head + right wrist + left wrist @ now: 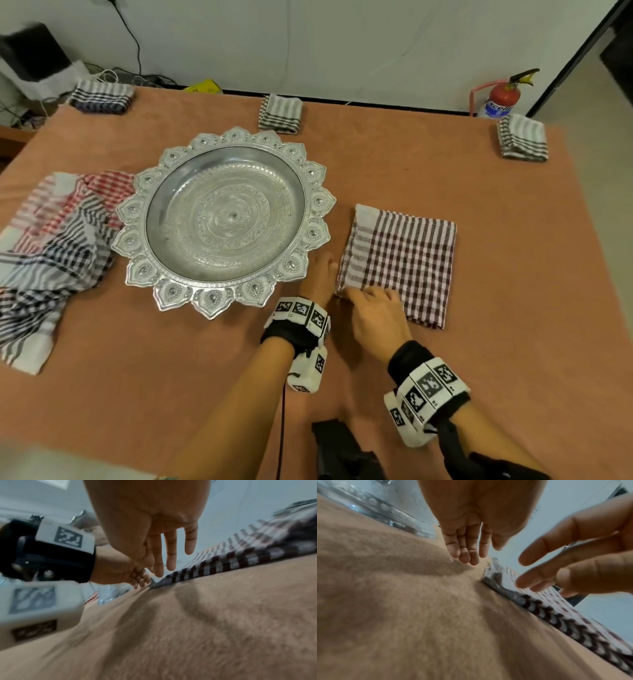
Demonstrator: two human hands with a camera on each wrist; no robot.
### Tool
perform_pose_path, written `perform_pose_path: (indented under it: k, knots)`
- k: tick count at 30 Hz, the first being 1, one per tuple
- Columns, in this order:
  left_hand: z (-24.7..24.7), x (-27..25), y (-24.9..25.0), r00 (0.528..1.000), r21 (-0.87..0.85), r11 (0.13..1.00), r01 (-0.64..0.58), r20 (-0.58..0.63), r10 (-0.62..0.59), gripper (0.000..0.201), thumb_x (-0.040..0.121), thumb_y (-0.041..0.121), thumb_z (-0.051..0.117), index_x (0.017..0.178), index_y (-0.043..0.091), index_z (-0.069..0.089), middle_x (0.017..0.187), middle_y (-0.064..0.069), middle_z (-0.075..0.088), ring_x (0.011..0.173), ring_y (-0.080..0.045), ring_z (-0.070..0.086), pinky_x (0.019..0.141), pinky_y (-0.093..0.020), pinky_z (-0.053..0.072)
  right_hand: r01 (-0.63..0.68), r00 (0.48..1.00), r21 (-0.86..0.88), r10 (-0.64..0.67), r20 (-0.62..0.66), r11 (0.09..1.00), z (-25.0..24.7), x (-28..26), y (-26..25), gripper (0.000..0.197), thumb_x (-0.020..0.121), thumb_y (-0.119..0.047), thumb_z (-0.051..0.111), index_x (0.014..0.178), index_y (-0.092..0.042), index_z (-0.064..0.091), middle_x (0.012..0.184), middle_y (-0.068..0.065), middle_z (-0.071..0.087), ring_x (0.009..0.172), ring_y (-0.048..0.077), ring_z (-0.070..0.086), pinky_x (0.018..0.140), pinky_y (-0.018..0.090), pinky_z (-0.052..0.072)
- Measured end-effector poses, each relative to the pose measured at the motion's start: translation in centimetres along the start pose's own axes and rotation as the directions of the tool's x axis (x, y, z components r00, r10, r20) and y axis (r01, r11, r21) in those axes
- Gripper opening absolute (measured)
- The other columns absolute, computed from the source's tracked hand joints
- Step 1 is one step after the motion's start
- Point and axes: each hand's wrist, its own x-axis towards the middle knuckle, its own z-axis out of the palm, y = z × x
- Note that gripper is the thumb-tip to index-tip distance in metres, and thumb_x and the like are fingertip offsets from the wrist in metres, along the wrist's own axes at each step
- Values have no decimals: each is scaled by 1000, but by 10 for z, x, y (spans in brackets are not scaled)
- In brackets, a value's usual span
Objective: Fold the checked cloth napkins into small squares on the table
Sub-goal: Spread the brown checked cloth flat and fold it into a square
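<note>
**Both hands at the near-left corner of a half-folded napkin**

The main risk here is a skewed fold. The maroon checked napkin point(399, 263) lies as a flat, layered rectangle on the tan tablecloth point(428, 164), and its stacked edges at the left side already look slightly stepped. If only the top layer gets lifted at that corner, the layers would likely slide apart and the square would come out crooked. A second hazard is the silver tray point(224, 221) at nine o'clock from the napkin: the left hand sits just beside its scalloped rim, so a wide sweep could knock it.

The left hand point(320, 274) lies with fingers straight and close together, tips down on the tablecloth at the napkin's left edge; whether they actually touch the fabric cannot be told. The right hand point(375, 313) rests over the near-left corner, at roughly seven o'clock on the napkin, fingers extended and slightly spread, holding nothing. From the right hand, the bulk of the napkin stretches away toward one o'clock.

Three already folded napkins point(281, 113) sit along the far edge at about ten, twelve and two o'clock. An unfolded pile point(51, 246) of red and black checked cloths waits at nine o'clock, beyond the tray, so much work appears to remain.
</note>
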Motion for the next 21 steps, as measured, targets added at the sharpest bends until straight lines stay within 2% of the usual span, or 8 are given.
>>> perform_pose_path:
  k: [2,3,5,7,9,11,13,21]
  knots:
    - [5,-6,3,999,60,998,-4,51,0,28,97,21,43,113,0,51,106,-14,55,92,-22,50,68,-22,29,-116,993,29,117,-35,993,-10,-5,12,28,78,-8,59,104,-15,64,88,3,69,90,26,59,80,42,43]
    - [9,-9,5,997,123,992,5,73,-14,31,96,24,45,116,1,50,109,-13,56,97,-24,52,67,-23,28,-192,978,27,194,-78,981,-15,-9,20,27,78,-9,60,105,-14,64,95,5,69,95,28,58,81,43,43]
    - [15,-11,11,994,249,968,43,83,-66,35,95,22,47,124,3,45,125,-16,53,114,-30,49,82,-32,38,-396,914,15,396,-93,918,-23,-18,42,33,80,-15,63,113,-12,60,116,10,62,107,32,54,85,46,44]
    - [20,-10,16,988,336,935,111,62,-139,40,93,16,49,129,3,40,133,-19,47,121,-33,45,95,-38,40,-590,807,11,590,39,807,-27,-27,63,48,86,-26,61,129,-11,46,130,15,49,116,34,47,90,46,42]
    - [27,-6,19,980,360,918,168,45,-196,40,92,11,51,129,1,40,132,-22,48,121,-36,46,96,-40,41,-694,719,168,670,183,700,-29,-31,77,62,87,-31,61,137,-8,32,134,18,46,118,35,48,93,44,43]
    - [32,-3,22,975,356,915,190,38,-217,40,90,5,52,127,-3,39,127,-23,53,116,-36,52,94,-41,45,-739,664,388,692,284,550,-30,-28,81,66,87,-24,63,140,-7,28,137,17,46,120,33,50,95,41,44]
    - [32,-2,26,972,317,926,204,44,-229,44,88,3,54,128,-5,36,126,-23,53,116,-35,54,93,-40,47,-764,623,455,707,335,458,-29,-21,81,64,85,-16,65,138,-7,30,136,15,48,119,31,52,94,39,44]
    - [21,-30,24,953,-29,975,220,222,-208,51,83,14,58,128,13,34,117,-9,50,99,-29,58,82,-36,51,-771,544,583,742,392,258,-47,-44,92,60,82,-6,66,135,-7,37,133,13,53,115,28,54,87,37,46]
